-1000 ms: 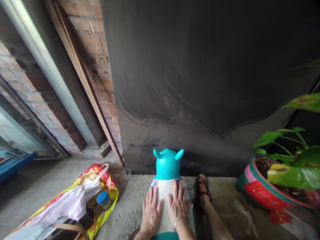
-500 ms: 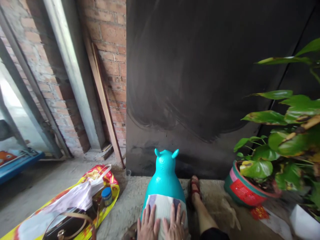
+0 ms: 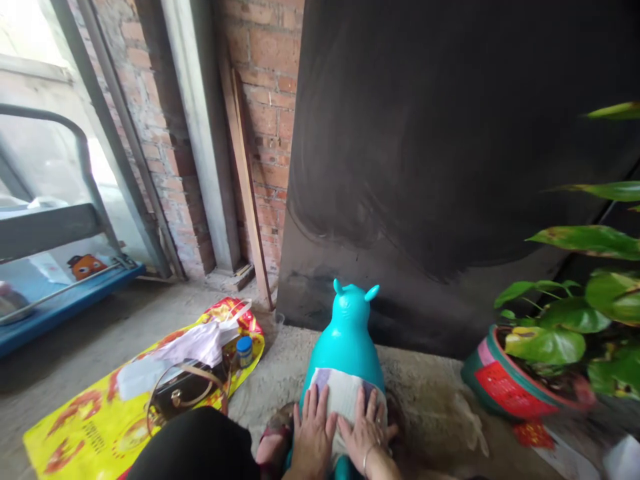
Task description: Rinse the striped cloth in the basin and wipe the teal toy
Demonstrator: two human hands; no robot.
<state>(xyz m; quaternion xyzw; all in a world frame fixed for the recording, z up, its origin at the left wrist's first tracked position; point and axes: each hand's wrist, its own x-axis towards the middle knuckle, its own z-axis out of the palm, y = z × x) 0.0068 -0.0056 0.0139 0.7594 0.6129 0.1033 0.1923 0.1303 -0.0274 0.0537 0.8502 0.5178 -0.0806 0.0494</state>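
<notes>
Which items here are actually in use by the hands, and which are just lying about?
In use: left hand and right hand flat on the white cloth over the teal inflatable animal.

Lying about: yellow bag, blue-capped jar, handbag, potted plant.

- 1 turquoise inflatable animal toy w/ ears (image 3: 347, 337)
- 1 white cloth (image 3: 344, 398) on it
- 2 hands: left (image 3: 313, 437), right (image 3: 367, 435)
- 1 yellow-red plastic bag (image 3: 95, 420)
- 1 blue-capped jar (image 3: 244, 350)
- 1 red-green plant pot (image 3: 505, 387)
</notes>
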